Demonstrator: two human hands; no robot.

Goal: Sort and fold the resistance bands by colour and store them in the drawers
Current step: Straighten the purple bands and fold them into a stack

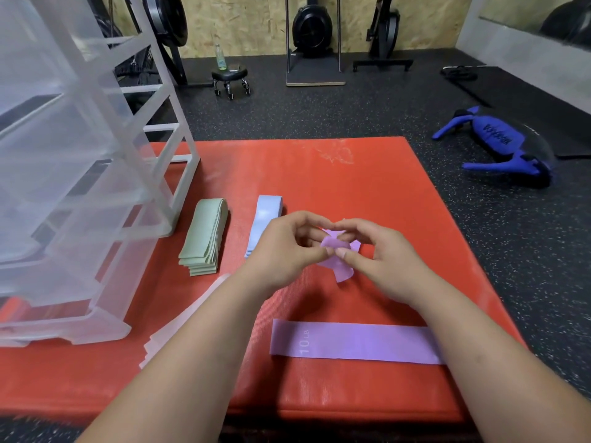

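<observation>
Translucent plastic drawers (80,187) stand at the left, on the far left part of a red mat (351,174). The frame holds several stacked trays; the lower ones are pulled partly forward. Their contents cannot be made out.

Pale translucent strips (179,324) lie on the mat just in front of the drawers, partly hidden by the left forearm.

Green bands (204,238) lie folded in one stack just right of the drawers, long side running away from the person. A blue band (265,215) lies folded near the green stack, parallel to it and apart from it. Its near end is hidden behind the left hand (284,251).

The left hand and the right hand (380,260) meet above the middle of the mat. Both sets of fingers (307,219) are curled, and each thumb and forefinger pinches a crumpled purple band (339,266) held between the two hands. One loose end hangs down toward the mat.

A flat purple band (351,343), marked "10 LB", lies crosswise on the mat nearer the person. Its right end passes under the right forearm.

Right of the mat, a blue bag (502,145) lies on the black speckled floor (479,251).
</observation>
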